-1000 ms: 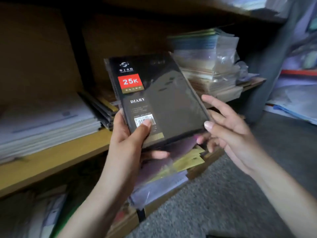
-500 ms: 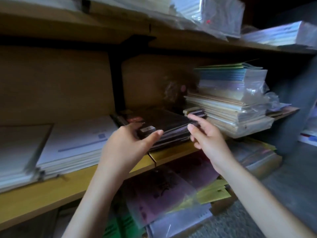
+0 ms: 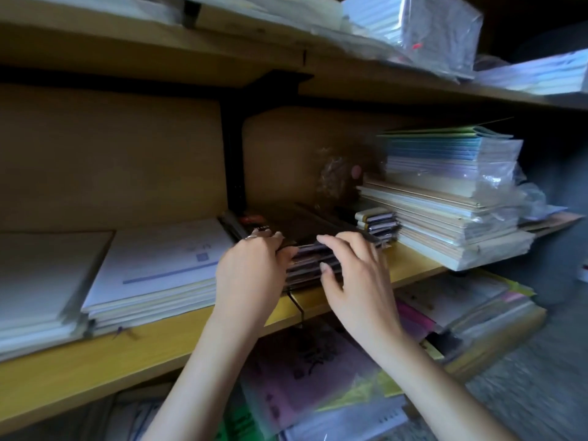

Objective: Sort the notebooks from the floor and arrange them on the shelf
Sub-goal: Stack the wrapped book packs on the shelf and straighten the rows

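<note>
L hand: fingers curled over front-left edge of dark notebook stack, gripping it. R hand: fingers laid fairly straight on stack top, thumb on front edge, pressing not clasping. Stack lies flat on shelf, between white paper pile and tall wrapped pile. We judge step = squaring the stack. Next: we release, then reach down to floor for more notebooks, w/o dragging top copy
</note>
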Tool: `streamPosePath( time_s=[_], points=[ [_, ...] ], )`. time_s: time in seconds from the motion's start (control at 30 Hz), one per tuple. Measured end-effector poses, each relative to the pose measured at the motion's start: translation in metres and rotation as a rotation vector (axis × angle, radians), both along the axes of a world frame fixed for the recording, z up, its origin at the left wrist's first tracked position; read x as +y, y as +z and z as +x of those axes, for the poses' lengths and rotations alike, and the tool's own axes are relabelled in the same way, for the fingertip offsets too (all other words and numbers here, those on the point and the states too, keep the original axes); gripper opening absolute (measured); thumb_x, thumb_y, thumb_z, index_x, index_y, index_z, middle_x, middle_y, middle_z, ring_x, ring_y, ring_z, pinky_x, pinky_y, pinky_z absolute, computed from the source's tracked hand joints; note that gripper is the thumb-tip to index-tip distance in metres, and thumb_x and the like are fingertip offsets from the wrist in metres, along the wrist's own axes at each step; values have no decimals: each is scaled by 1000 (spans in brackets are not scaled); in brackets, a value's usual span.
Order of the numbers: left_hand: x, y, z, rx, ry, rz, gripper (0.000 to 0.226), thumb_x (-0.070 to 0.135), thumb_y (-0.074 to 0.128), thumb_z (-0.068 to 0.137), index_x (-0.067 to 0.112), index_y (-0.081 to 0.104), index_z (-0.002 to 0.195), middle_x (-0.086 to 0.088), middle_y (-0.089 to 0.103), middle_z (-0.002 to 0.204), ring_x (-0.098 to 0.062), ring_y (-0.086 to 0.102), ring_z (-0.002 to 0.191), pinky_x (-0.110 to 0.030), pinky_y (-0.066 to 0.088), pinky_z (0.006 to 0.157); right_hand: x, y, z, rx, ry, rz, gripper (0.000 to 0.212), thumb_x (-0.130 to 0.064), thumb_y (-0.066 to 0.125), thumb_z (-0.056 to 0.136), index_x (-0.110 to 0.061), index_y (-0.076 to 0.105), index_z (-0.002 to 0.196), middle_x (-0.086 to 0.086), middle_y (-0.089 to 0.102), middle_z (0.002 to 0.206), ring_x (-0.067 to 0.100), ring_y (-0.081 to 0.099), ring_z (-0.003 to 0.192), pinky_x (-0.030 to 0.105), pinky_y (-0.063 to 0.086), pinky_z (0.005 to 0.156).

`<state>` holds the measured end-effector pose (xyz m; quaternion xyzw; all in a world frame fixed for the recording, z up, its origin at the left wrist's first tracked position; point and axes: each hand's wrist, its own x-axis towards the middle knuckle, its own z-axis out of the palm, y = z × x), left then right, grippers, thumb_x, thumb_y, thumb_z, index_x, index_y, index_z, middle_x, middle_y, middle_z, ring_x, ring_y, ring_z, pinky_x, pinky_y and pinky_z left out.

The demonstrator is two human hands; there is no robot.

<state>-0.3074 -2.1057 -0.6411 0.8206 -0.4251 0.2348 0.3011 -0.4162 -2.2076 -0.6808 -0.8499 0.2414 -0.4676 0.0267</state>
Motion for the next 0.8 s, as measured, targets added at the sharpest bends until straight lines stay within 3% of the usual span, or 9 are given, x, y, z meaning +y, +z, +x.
streamPosePath(
  time_s=[0.13, 0.33, 0.47, 0.57, 0.63, 0.73, 0.8],
  points=[
    [-7, 4, 11, 28, -1, 9, 37, 42, 50, 93, 24, 61, 124, 0, 63, 124, -25, 59, 111, -33, 50, 84, -3, -2, 2, 140, -28, -18, 51, -25, 49, 91, -30, 41, 141, -7, 44, 132, 16, 41, 122, 35, 31, 101],
    [-10, 5, 25, 116, -28, -57, 44, 47, 63, 84, 25, 63, 122, 1, 65, 123, -21, 59, 112, -32, 51, 84, -3, 0, 3, 239, -43, 6, 62, -25, 46, 90, -33, 26, 147, -10, 33, 143, 16, 30, 131, 36, 24, 107],
    [-16, 2, 29, 153, -39, -81, 44, 46, 61, 86, 25, 63, 124, 2, 58, 133, -21, 54, 120, -33, 50, 91, -6, 3, 2, 321, -41, 0, 68, -23, 46, 87, -35, 19, 148, -15, 26, 149, 12, 20, 136, 36, 21, 109],
    [-19, -5, 30, 185, -67, -114, 41, 45, 56, 90, 24, 63, 124, 2, 51, 139, -19, 47, 128, -36, 44, 100, -7, 4, -1, 280, 73, 66, 68, -19, 48, 87, -38, 21, 147, -20, 22, 150, 5, 13, 138, 33, 16, 111],
    [-13, -14, 24, 111, -129, -224, 33, 37, 49, 94, 21, 67, 117, -3, 54, 137, -17, 44, 132, -39, 38, 105, -2, -4, -11, 121, 202, 163, 64, -13, 50, 88, -35, 30, 144, -20, 26, 148, -2, 17, 136, 25, 16, 112],
    [15, -30, -10, -172, -318, -475, 28, 22, 44, 95, 15, 70, 103, -3, 63, 121, -17, 52, 122, -39, 37, 100, 6, -37, -48, -86, 222, 136, 47, -14, 48, 85, -22, 48, 131, -11, 43, 133, 2, 35, 128, 18, 26, 108],
    [36, -49, -47, -290, -583, -431, 27, 15, 43, 92, 10, 69, 99, -4, 64, 113, -18, 56, 108, -38, 40, 90, 9, -71, -84, -112, 195, 156, 42, -17, 45, 80, -18, 52, 121, -7, 49, 121, 4, 43, 120, 16, 30, 104]
  ],
)
